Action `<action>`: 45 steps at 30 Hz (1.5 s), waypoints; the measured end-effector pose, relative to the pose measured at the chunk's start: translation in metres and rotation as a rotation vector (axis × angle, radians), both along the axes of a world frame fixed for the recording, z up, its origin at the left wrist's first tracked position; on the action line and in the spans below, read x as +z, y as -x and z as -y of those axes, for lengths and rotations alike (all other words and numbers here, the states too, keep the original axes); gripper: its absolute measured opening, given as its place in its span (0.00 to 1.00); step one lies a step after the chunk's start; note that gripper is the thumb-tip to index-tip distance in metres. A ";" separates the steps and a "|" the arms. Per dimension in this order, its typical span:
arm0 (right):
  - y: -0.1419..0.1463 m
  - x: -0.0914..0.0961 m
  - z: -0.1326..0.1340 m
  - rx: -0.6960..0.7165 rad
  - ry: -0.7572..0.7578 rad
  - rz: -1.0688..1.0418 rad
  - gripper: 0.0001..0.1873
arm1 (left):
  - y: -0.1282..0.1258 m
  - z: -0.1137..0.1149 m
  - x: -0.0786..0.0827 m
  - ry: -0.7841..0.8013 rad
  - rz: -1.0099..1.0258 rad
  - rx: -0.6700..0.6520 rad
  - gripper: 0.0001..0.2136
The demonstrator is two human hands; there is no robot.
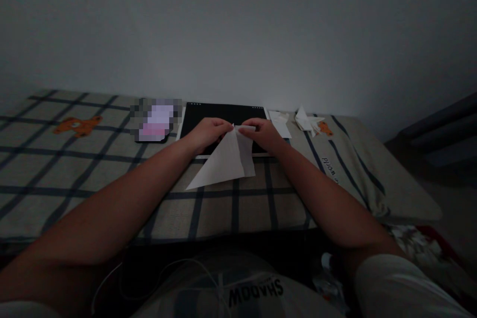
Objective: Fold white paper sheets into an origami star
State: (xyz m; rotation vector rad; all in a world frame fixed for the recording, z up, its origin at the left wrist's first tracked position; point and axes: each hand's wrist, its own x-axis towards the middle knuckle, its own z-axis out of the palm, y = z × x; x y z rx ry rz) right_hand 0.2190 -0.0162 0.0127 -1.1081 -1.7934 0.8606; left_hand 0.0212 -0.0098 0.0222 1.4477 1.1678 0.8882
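A partly folded sheet of white paper is held up in front of me, its long point hanging down to the left. My left hand pinches its top edge near the peak. On the other side of the peak, my right hand grips the top edge between thumb and fingers. Both hands are closed on the paper and close together. Behind them lies a flat black board with a pale border, partly covered by my hands and the paper.
A phone, blurred out, lies left of the board. To the right are flat white paper pieces and a folded paper shape. All rest on a checked cloth against a wall. A clear bottle stands below the front edge.
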 end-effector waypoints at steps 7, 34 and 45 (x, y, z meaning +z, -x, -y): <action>-0.001 -0.007 -0.004 0.041 0.209 -0.192 0.21 | 0.002 -0.002 -0.004 -0.015 0.041 0.024 0.10; -0.006 -0.003 -0.004 0.022 0.370 -0.331 0.18 | 0.006 0.005 0.002 0.092 0.129 -0.066 0.11; -0.005 0.002 0.002 -0.005 0.221 -0.251 0.19 | 0.007 0.005 0.004 0.114 0.106 -0.040 0.13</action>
